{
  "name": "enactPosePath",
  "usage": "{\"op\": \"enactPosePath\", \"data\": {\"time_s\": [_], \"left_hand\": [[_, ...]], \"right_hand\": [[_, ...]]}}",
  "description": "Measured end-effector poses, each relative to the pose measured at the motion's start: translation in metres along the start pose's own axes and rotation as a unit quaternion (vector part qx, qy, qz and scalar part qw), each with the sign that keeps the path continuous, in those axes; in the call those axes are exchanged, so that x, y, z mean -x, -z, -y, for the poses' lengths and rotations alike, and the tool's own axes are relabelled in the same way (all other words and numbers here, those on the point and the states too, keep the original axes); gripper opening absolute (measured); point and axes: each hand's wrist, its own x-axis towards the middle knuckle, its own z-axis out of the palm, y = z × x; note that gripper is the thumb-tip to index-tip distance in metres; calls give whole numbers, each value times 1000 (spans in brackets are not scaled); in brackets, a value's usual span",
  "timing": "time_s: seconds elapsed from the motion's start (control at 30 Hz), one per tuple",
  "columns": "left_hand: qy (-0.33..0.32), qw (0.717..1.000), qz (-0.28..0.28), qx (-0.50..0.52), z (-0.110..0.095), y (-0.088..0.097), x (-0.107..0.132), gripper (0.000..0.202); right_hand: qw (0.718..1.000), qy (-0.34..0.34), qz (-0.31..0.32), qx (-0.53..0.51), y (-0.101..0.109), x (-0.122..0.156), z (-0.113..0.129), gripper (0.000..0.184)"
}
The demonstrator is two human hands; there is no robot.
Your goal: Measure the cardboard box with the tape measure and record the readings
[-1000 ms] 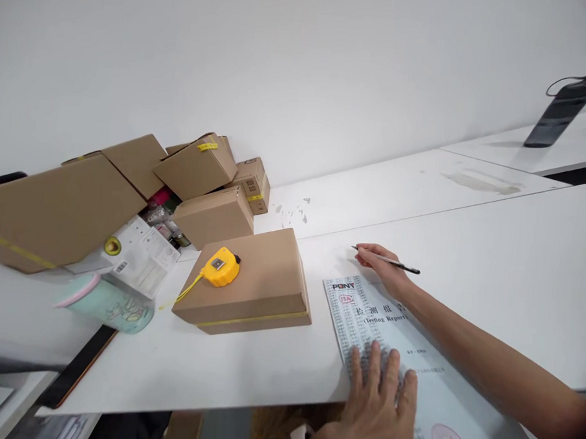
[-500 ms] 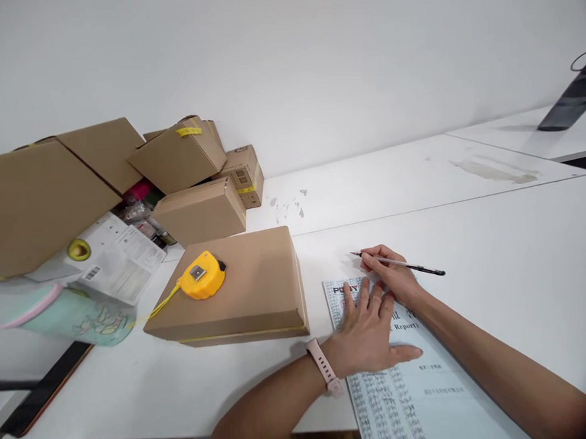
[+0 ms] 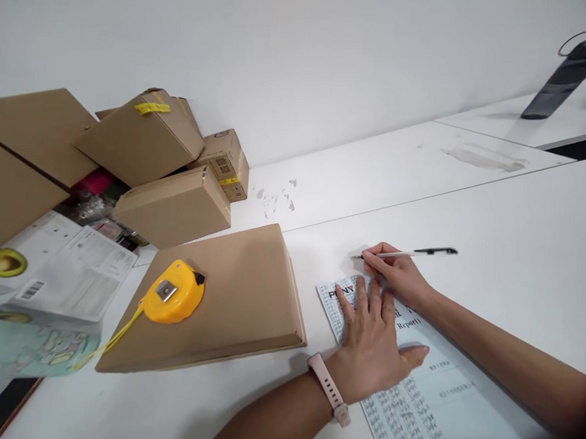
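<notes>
My left hand [image 3: 372, 343] lies flat, palm down and fingers spread, on a pale blue printed report booklet [image 3: 459, 408]. A pink watch band is around that wrist. Just beyond the booklet's top edge, my right hand [image 3: 400, 273] pinches a pen [image 3: 412, 253] with a white barrel and black end. The pen's tip points left, at or just above the white table; contact cannot be made out. Left of my hands, a yellow tape measure [image 3: 173, 293] rests on a closed cardboard box [image 3: 241, 288], its yellow strap hanging over the box's left side.
Several cardboard boxes [image 3: 144, 138] are stacked against the wall at the back left. A white package with avocado pictures [image 3: 81, 272] and a mint-coloured cup [image 3: 49, 348] stand at the left edge. A dark bottle [image 3: 566, 76] stands far right on the white table [image 3: 516, 229].
The pen's rear end has swung up and away, while its tip stays in nearly the same place. My left hand remains on the booklet. The view has shifted slightly.
</notes>
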Motion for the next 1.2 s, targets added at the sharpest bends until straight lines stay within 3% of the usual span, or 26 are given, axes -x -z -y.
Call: {"op": "enactPosePath", "data": {"time_s": [0.2, 0.43, 0.53, 0.7, 0.8, 0.93, 1.0, 1.1, 1.2], "left_hand": [[-7, 998, -51, -21, -1, -6, 1, 88], [-8, 993, -98, -62, -1, -13, 2, 91], [-7, 991, -105, -83, -1, -12, 0, 87], [-5, 989, -106, -105, -2, -9, -4, 76], [-3, 990, -99, -97, -2, -10, -5, 73], [3, 993, -91, -74, -1, -13, -4, 74], [4, 994, -92, -66, -1, -15, -4, 74], [3, 993, -96, -65, -2, -15, -4, 73], [2, 992, -108, -73, -2, -14, -4, 73]], "right_hand": [[992, 9, -57, 113, 9, 19, -1, 40], [993, 28, -12, 113, 9, 4, -5, 41], [992, 27, -47, 116, 6, 6, -6, 39], [970, 51, -99, 215, 6, 8, 0, 27], [968, 55, -130, 207, 24, -3, 2, 18], [965, 48, -238, 100, 61, -21, -2, 15], [961, 59, -264, 57, 69, -24, -2, 16], [972, 67, -219, 46, 56, -16, 2, 26], [988, 55, -104, 101, 25, 0, 6, 33]]}}
